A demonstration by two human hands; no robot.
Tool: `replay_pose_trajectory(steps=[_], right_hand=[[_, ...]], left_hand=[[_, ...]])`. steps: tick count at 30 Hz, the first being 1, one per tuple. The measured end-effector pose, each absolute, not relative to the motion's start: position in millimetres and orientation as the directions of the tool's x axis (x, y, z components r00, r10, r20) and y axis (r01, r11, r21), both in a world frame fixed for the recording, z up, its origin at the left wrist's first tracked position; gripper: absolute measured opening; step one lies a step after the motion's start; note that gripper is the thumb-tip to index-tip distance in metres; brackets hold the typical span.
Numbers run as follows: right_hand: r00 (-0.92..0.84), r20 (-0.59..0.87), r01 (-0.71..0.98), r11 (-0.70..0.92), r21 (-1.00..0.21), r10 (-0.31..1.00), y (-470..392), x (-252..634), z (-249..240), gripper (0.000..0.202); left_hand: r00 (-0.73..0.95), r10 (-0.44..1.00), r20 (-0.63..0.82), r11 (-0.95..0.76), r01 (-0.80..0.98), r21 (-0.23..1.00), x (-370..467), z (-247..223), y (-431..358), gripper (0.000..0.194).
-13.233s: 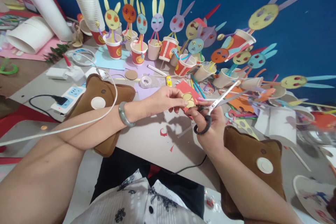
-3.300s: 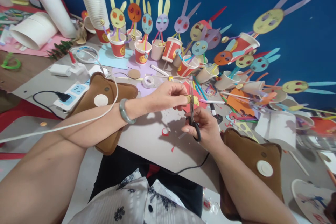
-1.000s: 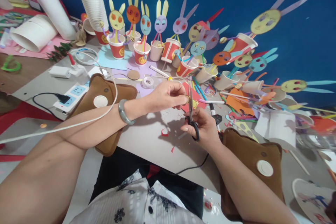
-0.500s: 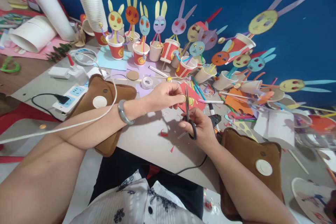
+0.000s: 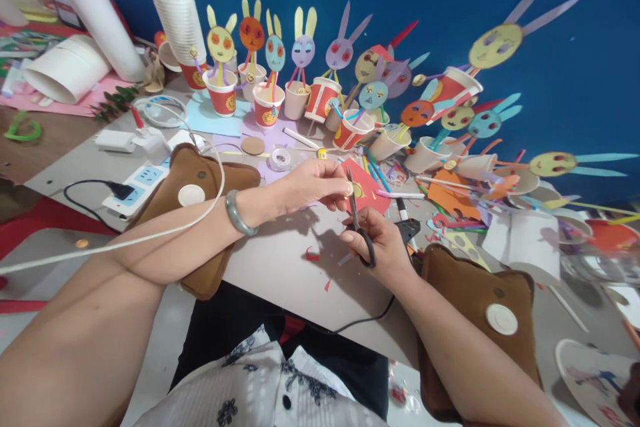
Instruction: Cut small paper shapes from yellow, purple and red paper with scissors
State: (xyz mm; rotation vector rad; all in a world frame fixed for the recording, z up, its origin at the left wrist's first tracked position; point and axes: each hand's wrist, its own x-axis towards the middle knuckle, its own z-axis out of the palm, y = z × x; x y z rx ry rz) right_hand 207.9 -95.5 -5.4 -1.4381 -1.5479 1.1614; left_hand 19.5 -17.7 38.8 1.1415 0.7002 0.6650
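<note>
My left hand (image 5: 323,185), wearing a bracelet on its wrist, is closed in a pinch on a small piece of yellow paper (image 5: 349,189), mostly covered by the fingertips. In my right hand (image 5: 383,243) are black-handled scissors (image 5: 354,197), thumb and fingers through the loops. Their blades point away from me and meet the yellow piece beside my left fingertips. Behind the blades a red sheet of paper (image 5: 370,177) lies on the table with yellow shapes on it. Below my hands are red paper scraps (image 5: 313,253).
A row of paper cups with rabbit-faced figures (image 5: 303,51) stands along the blue wall. Brown cushion-like bags lie at left (image 5: 200,227) and right (image 5: 480,320). A white cable (image 5: 165,233) crosses over my left forearm. A power strip (image 5: 137,188) sits at left.
The scissor blades have tilted slightly left and come closer together at the yellow piece. Both hands stay in nearly the same place; the view has shifted a little.
</note>
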Motion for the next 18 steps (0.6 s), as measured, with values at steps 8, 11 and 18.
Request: replay_pose_trajectory(steps=[8,11,18], right_hand=[[-0.125,0.004,0.246,0.035,-0.969,0.992,-95,208,-1,0.053],[-0.012,0.131,0.222,0.131,-0.966,0.991,-95,210,-1,0.05],[0.143,0.198,0.21,0.165,-0.964,0.97,-94,209,-2,0.046]], left_hand=[[0.552,0.831,-0.07,0.112,-0.043,0.993,23,28,-9,0.016],[0.616,0.78,-0.107,-0.018,0.194,0.981,19,27,-8,0.014],[0.811,0.546,-0.211,-0.306,0.428,0.851,10,28,-9,0.008]])
